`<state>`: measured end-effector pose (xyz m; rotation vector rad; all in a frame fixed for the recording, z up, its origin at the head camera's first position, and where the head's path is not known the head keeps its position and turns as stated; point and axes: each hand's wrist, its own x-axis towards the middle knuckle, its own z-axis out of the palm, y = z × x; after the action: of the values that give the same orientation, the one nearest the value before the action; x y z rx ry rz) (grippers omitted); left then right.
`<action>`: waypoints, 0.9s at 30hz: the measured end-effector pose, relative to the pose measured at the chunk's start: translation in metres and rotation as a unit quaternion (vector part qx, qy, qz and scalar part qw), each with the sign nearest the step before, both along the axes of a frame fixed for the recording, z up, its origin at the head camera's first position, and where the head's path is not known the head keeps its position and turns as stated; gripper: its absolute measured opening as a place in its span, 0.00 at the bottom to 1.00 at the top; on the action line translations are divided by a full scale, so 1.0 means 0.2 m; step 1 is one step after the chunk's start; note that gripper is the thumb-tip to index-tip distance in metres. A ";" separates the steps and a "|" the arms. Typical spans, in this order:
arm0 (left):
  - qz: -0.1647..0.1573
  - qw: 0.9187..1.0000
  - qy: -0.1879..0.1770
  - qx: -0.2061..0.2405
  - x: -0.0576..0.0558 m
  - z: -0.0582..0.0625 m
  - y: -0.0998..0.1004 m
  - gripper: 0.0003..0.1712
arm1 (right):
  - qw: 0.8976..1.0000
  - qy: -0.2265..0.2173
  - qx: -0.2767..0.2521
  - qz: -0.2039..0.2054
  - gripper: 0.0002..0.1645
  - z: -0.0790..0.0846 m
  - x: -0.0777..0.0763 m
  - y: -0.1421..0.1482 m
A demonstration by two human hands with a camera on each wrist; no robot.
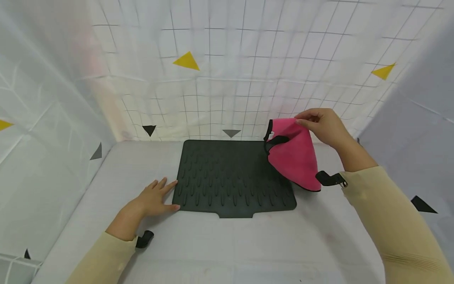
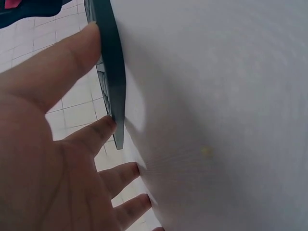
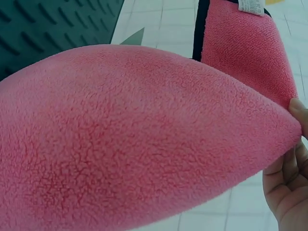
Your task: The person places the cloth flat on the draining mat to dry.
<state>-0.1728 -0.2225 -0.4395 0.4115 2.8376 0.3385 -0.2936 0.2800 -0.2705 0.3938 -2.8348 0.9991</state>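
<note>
A dark green mat (image 1: 220, 177) with raised ridges and a short front tab lies on the white surface. My left hand (image 1: 150, 199) is spread flat at its left edge, thumb and forefinger touching the side; the left wrist view shows those fingers (image 2: 94, 137) against the mat's thick edge (image 2: 113, 72). Above the mat's right side hangs a pink fleece cloth (image 1: 296, 154) with black trim. My right hand (image 1: 324, 125) pinches its top between thumb and fingers. In the right wrist view, the draped cloth (image 3: 120, 139) fills much of the picture, and a white label (image 3: 251, 6) shows.
White sheeting with a grid pattern (image 1: 230, 90) stands behind the mat, with plain sheeting (image 1: 46, 138) on the left. Yellow (image 1: 188, 61) and dark triangles (image 1: 149, 129) mark the sheets. A black device (image 1: 330, 178) sits at the right cuff, another black device (image 1: 144, 239) at the left.
</note>
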 end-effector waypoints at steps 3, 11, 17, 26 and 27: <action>-0.002 1.000 0.001 0.003 0.00 0.00 0.00 0.51 | 1.000 0.012 -0.011 0.011 0.21 0.04 -0.02 -0.06; -0.007 1.000 0.003 0.011 0.00 0.00 0.00 0.51 | 0.998 0.004 -0.044 0.043 0.18 0.13 -0.06 -0.21; -0.008 1.000 0.002 0.015 0.00 0.00 0.00 0.50 | 0.996 0.011 -0.050 0.075 0.17 0.11 -0.09 -0.35; -0.007 1.000 -0.003 0.012 0.00 -0.01 -0.03 0.51 | 0.991 -0.002 -0.066 0.120 0.15 0.08 -0.13 -0.59; -0.007 1.000 -0.003 0.012 0.00 -0.01 -0.03 0.51 | 0.990 -0.003 -0.071 0.125 0.15 0.07 -0.14 -0.61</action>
<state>-0.1722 -0.2284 -0.4410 0.4328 2.8256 0.3705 -0.3211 0.1571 -0.2563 0.7464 -2.7432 1.2392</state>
